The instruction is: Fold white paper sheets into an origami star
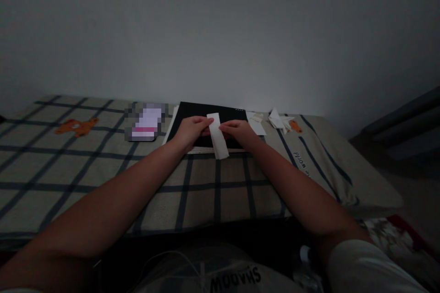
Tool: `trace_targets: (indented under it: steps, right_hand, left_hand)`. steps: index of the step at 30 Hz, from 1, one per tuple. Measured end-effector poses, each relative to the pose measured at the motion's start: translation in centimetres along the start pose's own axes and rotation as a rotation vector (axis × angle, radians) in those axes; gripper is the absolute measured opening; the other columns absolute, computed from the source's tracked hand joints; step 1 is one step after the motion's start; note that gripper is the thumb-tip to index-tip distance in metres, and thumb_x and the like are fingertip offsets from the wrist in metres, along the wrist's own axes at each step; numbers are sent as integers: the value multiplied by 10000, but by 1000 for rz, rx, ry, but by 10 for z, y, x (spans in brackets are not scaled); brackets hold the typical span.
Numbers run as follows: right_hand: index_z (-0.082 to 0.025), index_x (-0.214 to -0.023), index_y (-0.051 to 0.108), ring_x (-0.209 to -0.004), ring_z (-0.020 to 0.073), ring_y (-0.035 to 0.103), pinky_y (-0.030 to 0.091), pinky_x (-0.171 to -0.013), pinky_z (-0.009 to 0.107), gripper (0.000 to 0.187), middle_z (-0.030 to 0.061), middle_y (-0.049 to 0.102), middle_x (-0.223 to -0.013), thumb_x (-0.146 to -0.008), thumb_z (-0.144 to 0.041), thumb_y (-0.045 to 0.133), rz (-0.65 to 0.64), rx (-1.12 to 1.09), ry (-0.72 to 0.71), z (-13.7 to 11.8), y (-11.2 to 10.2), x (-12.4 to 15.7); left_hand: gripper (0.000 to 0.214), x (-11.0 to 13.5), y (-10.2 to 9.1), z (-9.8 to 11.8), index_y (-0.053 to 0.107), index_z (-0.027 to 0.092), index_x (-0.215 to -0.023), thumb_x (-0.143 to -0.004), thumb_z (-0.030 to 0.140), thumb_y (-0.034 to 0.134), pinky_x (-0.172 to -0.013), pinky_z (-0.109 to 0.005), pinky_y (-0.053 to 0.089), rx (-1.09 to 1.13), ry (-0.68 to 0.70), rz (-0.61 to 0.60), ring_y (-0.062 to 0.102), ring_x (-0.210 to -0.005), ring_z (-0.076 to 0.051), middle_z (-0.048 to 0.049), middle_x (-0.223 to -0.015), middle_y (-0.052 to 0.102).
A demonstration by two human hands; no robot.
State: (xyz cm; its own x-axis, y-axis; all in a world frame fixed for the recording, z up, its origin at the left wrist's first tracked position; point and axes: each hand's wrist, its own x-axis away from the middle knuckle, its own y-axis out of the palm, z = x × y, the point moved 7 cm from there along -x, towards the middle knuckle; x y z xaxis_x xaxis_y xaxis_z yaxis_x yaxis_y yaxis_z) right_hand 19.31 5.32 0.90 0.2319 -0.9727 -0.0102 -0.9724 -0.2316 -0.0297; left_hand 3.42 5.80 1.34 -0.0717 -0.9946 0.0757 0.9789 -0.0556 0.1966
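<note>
A narrow strip of white paper [219,139] is held up between my two hands, its long side running from top to bottom. My left hand [192,130] pinches its left edge near the top, thumb in front. From the other side, the fingers of my right hand [239,131] pinch the strip's right edge. Both hands are over a black folder or notebook [192,112] with white sheets showing under its edges. The fingers behind the strip are partly hidden.
A phone with a lit, blurred screen [147,122] lies to the left. Right of the folder are a white paper piece [257,127] and a folded paper shape [278,120]. Everything rests on a checked cloth [103,165] with orange bear figures. A pale wall [220,32] rises behind.
</note>
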Motion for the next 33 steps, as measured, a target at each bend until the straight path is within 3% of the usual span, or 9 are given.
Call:
trace_targets:
  steps: [12, 23, 33]
  right_hand:
    - [-172, -813, 727, -676, 125, 636, 552, -689, 286, 192, 22, 730, -774, -697, -311, 790, -17, -28, 8, 4, 1, -2]
    - [-174, -789, 716, -671, 118, 631, 542, -691, 279, 144, 11, 715, -751, -704, -274, 774, -11, -24, 28, 0, 1, 1]
    - [-171, -806, 717, -698, 120, 630, 519, -710, 281, 133, 17, 711, -775, -720, -261, 763, -34, -19, 23, 0, 3, 1]
  left_hand:
    - [181, 3, -1, 4, 681, 130, -762, -744, 279, 781, -732, -274, 559, 16, 8, -51, 652, -726, -134, -51, -773, 694]
    - [246, -3, -5, 0, 681, 138, -814, -706, 325, 799, -734, -280, 557, 64, 20, -62, 647, -737, -132, -43, -796, 693]
    - [196, 0, -4, 5, 678, 131, -762, -719, 285, 790, -704, -276, 562, 94, 22, -30, 648, -687, -131, -50, -748, 693]
